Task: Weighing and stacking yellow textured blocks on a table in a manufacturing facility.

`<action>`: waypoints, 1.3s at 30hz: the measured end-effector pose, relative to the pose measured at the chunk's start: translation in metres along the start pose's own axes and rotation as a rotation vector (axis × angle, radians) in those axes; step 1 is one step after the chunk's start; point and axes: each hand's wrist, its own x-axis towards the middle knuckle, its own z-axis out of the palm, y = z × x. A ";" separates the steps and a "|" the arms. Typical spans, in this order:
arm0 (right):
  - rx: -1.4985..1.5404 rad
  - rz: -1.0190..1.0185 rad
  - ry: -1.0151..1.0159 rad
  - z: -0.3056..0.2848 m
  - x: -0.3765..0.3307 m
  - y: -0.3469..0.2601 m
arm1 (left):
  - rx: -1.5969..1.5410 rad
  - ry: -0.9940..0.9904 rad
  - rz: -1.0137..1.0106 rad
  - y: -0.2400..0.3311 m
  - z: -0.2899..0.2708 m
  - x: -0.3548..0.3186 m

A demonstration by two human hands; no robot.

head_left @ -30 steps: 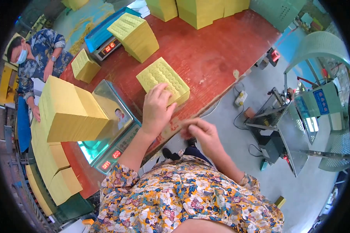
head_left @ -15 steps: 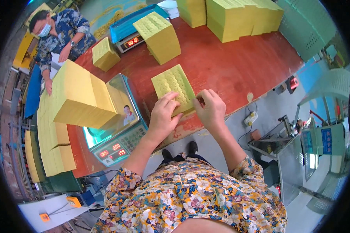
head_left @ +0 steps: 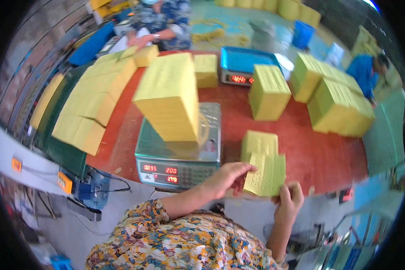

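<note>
Between my two hands is a thin yellow embossed paper sheet point(head_left: 266, 175), possibly several layers, tilted up in front of a low stack of yellow paper point(head_left: 259, 143) on the red table. My left hand point(head_left: 231, 177) pinches the sheet's left edge with thumb and fingers. At the lower right corner my right hand point(head_left: 290, 200) grips it, its fingers bent. Left of my hands stands a digital scale point(head_left: 207, 155) with a lit red display. A tall block of stacked yellow paper point(head_left: 166, 105) rests on its metal plate.
A second scale point(head_left: 247, 58) with a blue tray stands at the far side. Yellow stacks point(head_left: 270, 92) line the red table point(head_left: 231, 112), with more blocks point(head_left: 87, 105) at the left. One person point(head_left: 166, 27) works across the table; another point(head_left: 366, 72) bends at the far right.
The view has swung left. My hands have gone from the top of the paper stack to its near side, and the sheet is now lifted off and tilted between them.
</note>
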 end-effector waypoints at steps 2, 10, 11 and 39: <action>0.041 -0.009 -0.016 0.007 -0.009 -0.002 | 0.072 0.095 0.187 0.010 0.002 -0.009; 0.116 -0.563 -0.106 0.099 -0.017 -0.066 | 0.612 0.292 0.852 0.123 0.009 -0.128; 0.149 -0.533 -0.154 0.124 -0.015 -0.084 | 0.686 0.344 0.939 0.145 0.003 -0.138; -0.123 -0.507 -0.463 0.286 0.050 -0.093 | 0.674 0.453 0.770 0.264 -0.133 -0.131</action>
